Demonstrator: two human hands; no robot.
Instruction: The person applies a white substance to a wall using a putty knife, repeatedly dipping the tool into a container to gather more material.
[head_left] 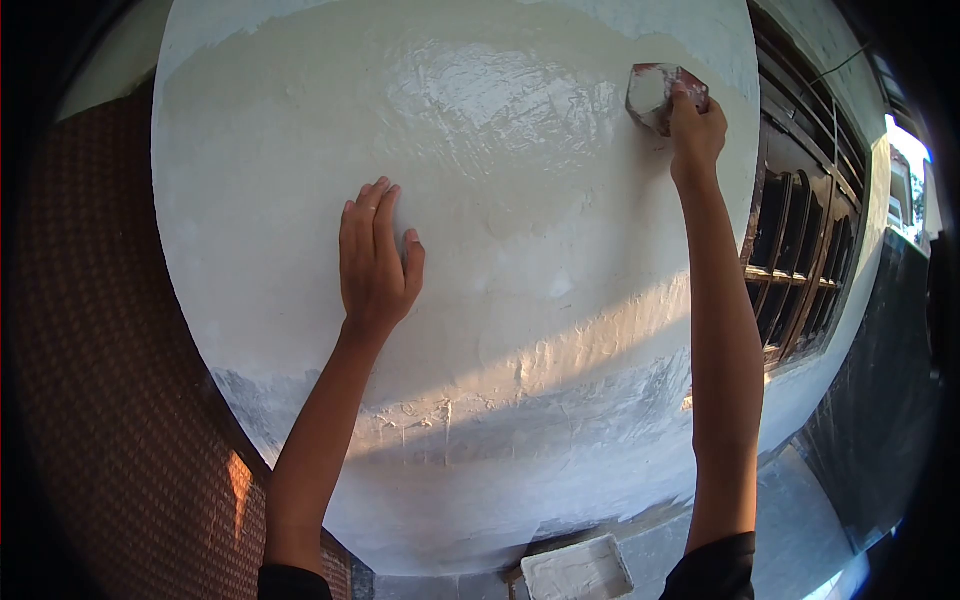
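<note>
My right hand (697, 130) grips a reddish-brown putty scraper (690, 88) smeared with pale putty, at the upper right of the wall (300, 290). The scraper's broad face lies close to the wall surface. Farther left and lower, my left hand (377, 250) rests on the wall, its fingers stretched upward and the thumb apart, with nothing held. Wet, glossy putty (490, 95) with ripples and ridges covers the upper middle of the wall, between and above my hands.
On the floor below stands a white rectangular tray (577, 570) with pale putty in it. A brown-framed barred window (800, 240) borders the wall on the right. Brown woven-looking panelling (100, 300) runs along the left. Drips and rough ridges (450, 415) mark the lower wall.
</note>
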